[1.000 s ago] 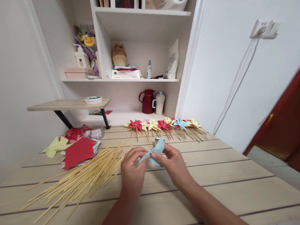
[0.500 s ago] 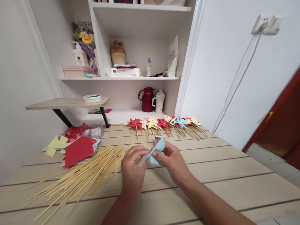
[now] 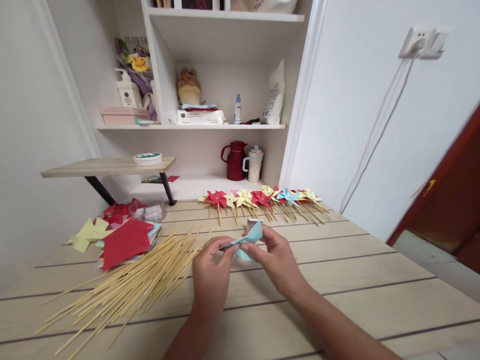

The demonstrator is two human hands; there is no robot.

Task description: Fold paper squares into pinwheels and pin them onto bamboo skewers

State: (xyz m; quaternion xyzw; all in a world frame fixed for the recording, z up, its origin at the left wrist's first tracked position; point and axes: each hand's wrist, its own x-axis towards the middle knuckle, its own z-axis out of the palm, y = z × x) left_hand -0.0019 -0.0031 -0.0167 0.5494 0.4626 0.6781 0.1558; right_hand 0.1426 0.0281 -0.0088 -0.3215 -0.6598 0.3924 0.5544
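Both hands pinched one light-blue paper piece [image 3: 248, 240] above the table [image 3: 379, 281]: left hand [image 3: 211, 277], right hand [image 3: 275, 261]. Skewer pile [image 3: 132, 287] left; pinwheel row [image 3: 263, 199] behind, too many to count.

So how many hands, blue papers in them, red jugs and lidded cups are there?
Bare hands: 2, the left hand and the right hand
Light blue folded paper piece: 1
Dark red jug: 1
Cream lidded mug: 1
Total: 5
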